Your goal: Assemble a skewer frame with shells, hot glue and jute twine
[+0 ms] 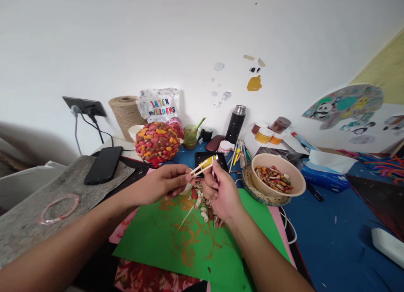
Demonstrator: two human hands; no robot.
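My left hand (173, 180) is closed, pinching pale wooden sticks (198, 171) that spread apart toward my right hand. My right hand (222, 191) is closed around a small shiny metal tool (216, 160), whose kind I cannot make out. The sticks' far ends meet my right fingers, beside a yellow piece (207, 161) that is partly hidden. Below both hands, loose nut shells (204, 216), some painted red, lie on a green sheet (151, 237) smeared with brown-orange paint. Another thin stick (186, 217) rests there too.
A round object covered in painted shells (157, 142) stands behind my left hand. At right, a bowl (296, 187) of painted shells sits on a woven mat. A black flask (235, 126), paint jars (264, 134), a twine spool (126, 115) and a phone (103, 165) surround the work area.
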